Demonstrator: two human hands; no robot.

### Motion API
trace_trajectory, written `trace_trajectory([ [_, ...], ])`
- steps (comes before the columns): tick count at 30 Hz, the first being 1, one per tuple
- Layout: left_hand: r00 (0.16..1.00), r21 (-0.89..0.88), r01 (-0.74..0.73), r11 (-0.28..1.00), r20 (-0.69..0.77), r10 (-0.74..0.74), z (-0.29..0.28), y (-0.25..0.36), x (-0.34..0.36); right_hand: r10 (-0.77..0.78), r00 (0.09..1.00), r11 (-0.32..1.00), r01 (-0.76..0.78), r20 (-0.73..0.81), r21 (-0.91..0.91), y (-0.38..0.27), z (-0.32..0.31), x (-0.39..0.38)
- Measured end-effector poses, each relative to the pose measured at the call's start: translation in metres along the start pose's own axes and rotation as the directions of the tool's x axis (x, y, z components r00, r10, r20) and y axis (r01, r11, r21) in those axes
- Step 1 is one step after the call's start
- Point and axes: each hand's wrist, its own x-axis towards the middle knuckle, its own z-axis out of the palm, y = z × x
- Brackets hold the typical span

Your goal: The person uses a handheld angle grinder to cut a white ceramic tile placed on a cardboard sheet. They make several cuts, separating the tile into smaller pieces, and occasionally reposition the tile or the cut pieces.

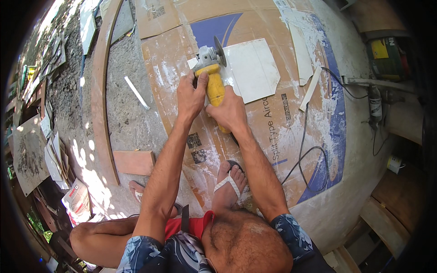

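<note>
A yellow and grey angle grinder [214, 84] is held in both my hands over flattened cardboard. My left hand [191, 96] is closed at the front of its body, just behind the grey gear head. Around the rear of the yellow body wraps my right hand [230, 111]. The cutting disc [220, 51] stands nearly upright on the right side of the head. Beside it lies a white tile [252, 68] with a clipped corner and faint lines on it. The disc overlaps the tile's left part in view; whether they touch I cannot tell.
White-dusted cardboard [268, 132] covers the ground. A black cord [304, 154] loops at the right, near tile strips [311, 88]. A wooden plank [102, 91], a thin white strip [136, 92] and a reddish board [134, 162] lie left. My sandaled foot [227, 186] rests on the cardboard.
</note>
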Motion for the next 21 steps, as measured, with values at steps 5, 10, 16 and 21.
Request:
trace_trajectory([
  [5,1.0,-0.001,-0.01,1.0,0.0,0.01,-0.001,0.001,-0.004,0.001,1.0,1.0,-0.001,0.006,0.003,0.003,0.0,-0.003],
  [10,1.0,-0.026,-0.013,1.0,-0.012,0.012,-0.001,0.002,-0.008,-0.002,1.0,1.0,0.002,0.006,-0.003,0.005,0.001,-0.006],
  [16,1.0,-0.001,0.02,1.0,0.002,-0.02,-0.001,0.004,-0.011,-0.013,1.0,1.0,0.013,0.019,0.014,0.007,-0.001,-0.01],
  [21,1.0,-0.015,-0.006,1.0,-0.009,0.005,0.001,0.0,-0.014,-0.021,1.0,1.0,0.021,0.009,0.006,0.011,0.001,-0.011],
])
